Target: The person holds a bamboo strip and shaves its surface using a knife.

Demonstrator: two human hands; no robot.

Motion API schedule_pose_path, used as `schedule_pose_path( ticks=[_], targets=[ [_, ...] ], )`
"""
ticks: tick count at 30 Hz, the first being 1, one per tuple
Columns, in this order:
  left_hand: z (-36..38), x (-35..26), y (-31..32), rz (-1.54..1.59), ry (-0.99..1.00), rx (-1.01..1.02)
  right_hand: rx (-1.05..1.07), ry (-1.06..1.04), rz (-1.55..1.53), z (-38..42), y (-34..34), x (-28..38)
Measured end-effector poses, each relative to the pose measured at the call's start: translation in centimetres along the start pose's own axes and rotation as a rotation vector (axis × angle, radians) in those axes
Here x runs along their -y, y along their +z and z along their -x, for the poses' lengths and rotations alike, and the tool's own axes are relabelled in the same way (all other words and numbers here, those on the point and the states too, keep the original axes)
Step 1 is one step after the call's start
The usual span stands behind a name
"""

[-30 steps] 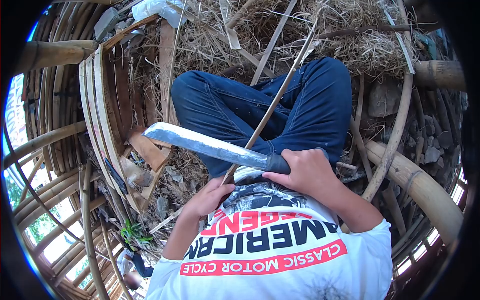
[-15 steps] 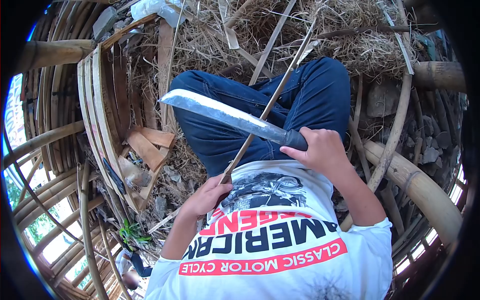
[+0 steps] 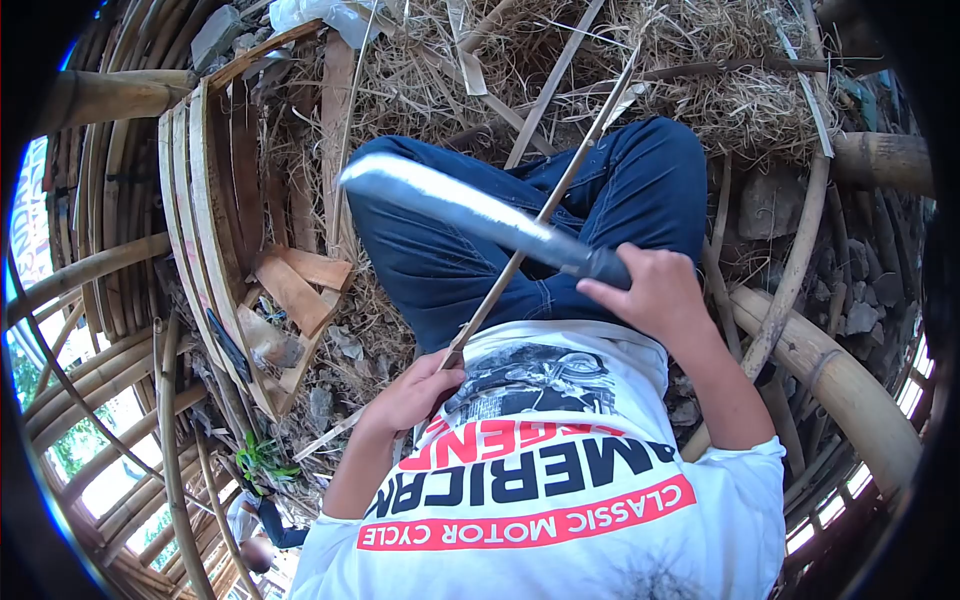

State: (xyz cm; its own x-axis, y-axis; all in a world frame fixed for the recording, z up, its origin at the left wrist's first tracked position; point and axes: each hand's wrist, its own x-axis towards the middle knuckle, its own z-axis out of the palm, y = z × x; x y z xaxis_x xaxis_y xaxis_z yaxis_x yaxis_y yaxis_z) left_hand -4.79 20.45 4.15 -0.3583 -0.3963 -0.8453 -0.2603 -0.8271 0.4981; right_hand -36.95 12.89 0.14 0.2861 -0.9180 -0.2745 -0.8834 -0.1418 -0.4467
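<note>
My right hand (image 3: 655, 295) is wrapped round the dark handle of a machete (image 3: 455, 205). Its broad blade points up and left over my crossed legs, smeared a little by motion. My left hand (image 3: 415, 395) grips the near end of a long, thin bamboo strip (image 3: 572, 180) close against my shirt. From there the strip slants up to the right, past my knees, to the shavings. The blade crosses over the strip around its middle in this view. My dark jeans (image 3: 420, 240) lie beneath both.
Thin shavings (image 3: 725, 105) cover the ground ahead. Flat wooden boards (image 3: 205, 220) and short wood offcuts (image 3: 293, 300) lie to the left. A thick bamboo pole (image 3: 835, 370) runs along the right, near stones (image 3: 862, 318). Another person (image 3: 262, 525) is at lower left.
My right hand has moved slightly right and up, carrying the machete farther up along the bamboo strip. My left hand stays in place on the strip.
</note>
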Motion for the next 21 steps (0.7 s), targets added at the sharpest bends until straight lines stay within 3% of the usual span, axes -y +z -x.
schedule_pose_path(
  ticks=[2, 7, 21],
  targets=[
    [0.0, -0.3, 0.0, 0.039, -0.007, 0.003, 0.01, 0.116, -0.021, -0.6, -0.6, -1.0],
    [0.0, -0.9, 0.0, 0.099, -0.112, 0.013, 0.012, 0.108, 0.029, -1.7, -0.5, -1.9],
    [0.1, 0.4, -0.4, 0.05, -0.022, -0.015, 0.0, 0.068, 0.025, -2.3, -0.1, -2.6]
  ],
)
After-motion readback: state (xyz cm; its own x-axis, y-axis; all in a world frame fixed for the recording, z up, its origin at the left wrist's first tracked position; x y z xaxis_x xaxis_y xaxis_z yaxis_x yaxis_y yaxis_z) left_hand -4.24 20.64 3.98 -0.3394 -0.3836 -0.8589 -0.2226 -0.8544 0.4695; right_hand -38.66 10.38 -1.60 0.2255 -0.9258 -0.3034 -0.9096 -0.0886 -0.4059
